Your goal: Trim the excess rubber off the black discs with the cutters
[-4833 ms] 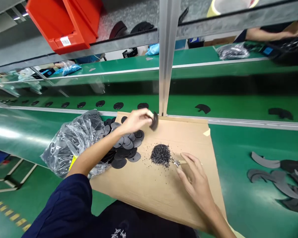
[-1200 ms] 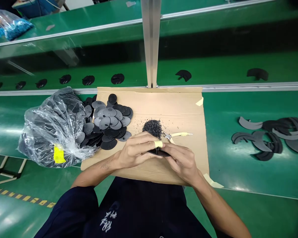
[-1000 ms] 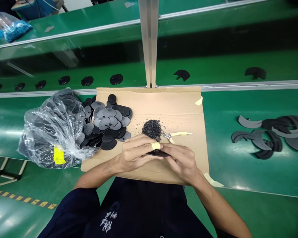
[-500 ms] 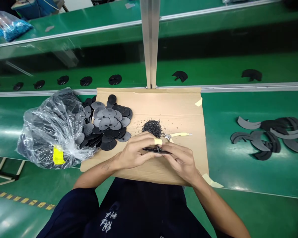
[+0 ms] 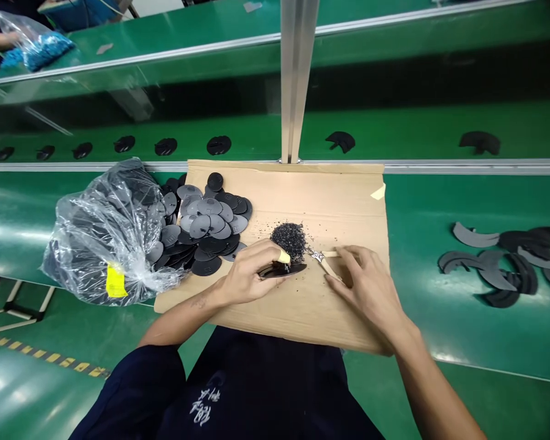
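Observation:
My left hand (image 5: 252,275) is closed around a thin black disc (image 5: 283,270), held tilted above the cardboard sheet. A yellow wrap covers one fingertip of that hand. To the right, my right hand (image 5: 369,284) has its thumb and fingers on the pale yellow handles of a pair of side cutters (image 5: 323,258), whose jaws point left. The handles are spread apart. Just beyond the disc lies a heap of small black plastic bits (image 5: 288,240) on the cardboard.
Several loose black discs (image 5: 209,225) are piled at the left of the cardboard sheet (image 5: 330,189), beside a clear plastic bag (image 5: 105,232) of dark parts. Curved black pieces (image 5: 495,269) lie on the green table at right. A metal post (image 5: 296,85) rises behind.
My right hand has left the disc and moved right onto the side cutters' handles. My left hand keeps the disc. The whole view has shifted slightly.

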A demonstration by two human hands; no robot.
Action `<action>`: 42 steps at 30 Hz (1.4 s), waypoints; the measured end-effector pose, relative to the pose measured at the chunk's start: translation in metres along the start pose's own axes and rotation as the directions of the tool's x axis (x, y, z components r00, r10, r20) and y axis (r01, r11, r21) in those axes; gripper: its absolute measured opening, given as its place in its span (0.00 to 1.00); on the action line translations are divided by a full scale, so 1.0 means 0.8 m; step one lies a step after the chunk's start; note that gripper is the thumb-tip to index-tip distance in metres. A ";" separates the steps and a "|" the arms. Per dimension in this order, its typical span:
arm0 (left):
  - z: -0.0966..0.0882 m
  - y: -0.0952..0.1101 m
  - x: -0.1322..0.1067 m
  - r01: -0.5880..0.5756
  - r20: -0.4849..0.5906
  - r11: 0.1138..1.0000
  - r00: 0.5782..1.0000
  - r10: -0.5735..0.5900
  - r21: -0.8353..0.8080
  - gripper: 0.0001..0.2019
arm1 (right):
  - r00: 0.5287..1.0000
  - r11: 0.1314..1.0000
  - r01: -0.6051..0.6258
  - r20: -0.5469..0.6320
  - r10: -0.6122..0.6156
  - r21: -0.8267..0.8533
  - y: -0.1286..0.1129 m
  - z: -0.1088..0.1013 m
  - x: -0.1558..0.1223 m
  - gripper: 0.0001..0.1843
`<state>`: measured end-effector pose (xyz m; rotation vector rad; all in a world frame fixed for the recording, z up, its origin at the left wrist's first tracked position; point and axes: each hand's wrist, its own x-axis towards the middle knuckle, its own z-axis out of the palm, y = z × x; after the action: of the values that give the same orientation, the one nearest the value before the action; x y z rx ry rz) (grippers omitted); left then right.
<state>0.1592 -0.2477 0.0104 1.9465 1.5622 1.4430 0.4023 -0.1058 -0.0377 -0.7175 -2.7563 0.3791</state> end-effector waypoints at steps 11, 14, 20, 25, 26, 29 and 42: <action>0.007 0.001 -0.010 0.132 0.028 0.990 0.991 -0.130 -0.053 0.09 | 0.991 0.903 0.065 -0.134 -0.009 0.425 -0.039 -0.037 0.028 0.14; 0.007 0.001 -0.011 0.117 -0.010 0.991 0.993 -0.118 -0.068 0.10 | 0.986 0.877 0.132 -0.148 -0.070 0.461 -0.050 -0.046 0.031 0.15; 0.008 0.000 -0.011 0.080 -0.079 0.990 0.993 -0.090 -0.115 0.11 | 0.972 0.901 0.221 -0.164 -0.170 0.373 -0.057 -0.055 0.033 0.18; 0.008 -0.002 -0.011 0.051 -0.082 0.990 0.995 -0.062 -0.132 0.11 | 0.960 0.924 0.263 -0.171 -0.222 0.278 -0.053 -0.058 0.034 0.17; 0.009 -0.002 -0.011 0.049 -0.082 0.991 0.995 -0.059 -0.128 0.10 | 0.960 0.924 0.267 -0.163 -0.229 0.274 -0.052 -0.060 0.034 0.16; 0.009 -0.002 -0.012 0.044 -0.080 0.992 0.995 -0.054 -0.121 0.10 | 0.960 0.920 0.275 -0.138 -0.246 0.277 -0.050 -0.065 0.036 0.16; 0.007 -0.009 -0.008 -0.025 0.005 0.997 1.000 0.025 0.074 0.10 | 0.965 0.959 0.246 -0.122 -0.230 0.140 -0.043 -0.063 0.041 0.13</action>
<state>0.1600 -0.2486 -0.0006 2.0162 1.6172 1.4084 0.3759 -0.1094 0.0262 -0.3503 -2.6383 0.4803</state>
